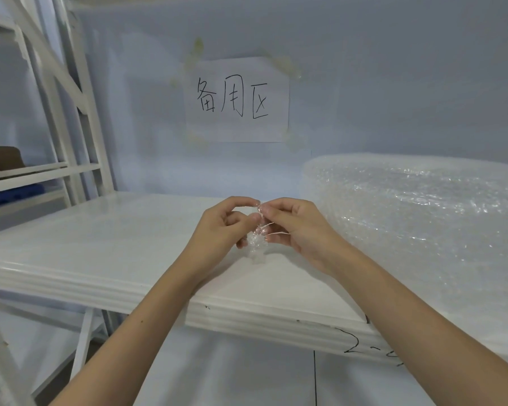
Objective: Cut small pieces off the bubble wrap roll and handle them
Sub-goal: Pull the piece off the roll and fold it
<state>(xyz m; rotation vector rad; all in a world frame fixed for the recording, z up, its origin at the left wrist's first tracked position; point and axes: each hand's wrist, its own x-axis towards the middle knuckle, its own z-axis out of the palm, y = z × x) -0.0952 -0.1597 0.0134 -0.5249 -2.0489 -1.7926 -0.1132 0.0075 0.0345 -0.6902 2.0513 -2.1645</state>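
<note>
Dangling wrap piece (256,244) between fingers (248,203)

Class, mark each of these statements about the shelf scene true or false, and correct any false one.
1. Both hands pinch the small clear bubble wrap piece. True.
2. The large clear bubble wrap roll lies left of the hands. False: it lies to their right.
3. The white paper sign is taped to the wall. True.
4. The left hand holds scissors. False: no scissors show.
5. The right hand rests on the roll. False: it grips the piece.
</note>
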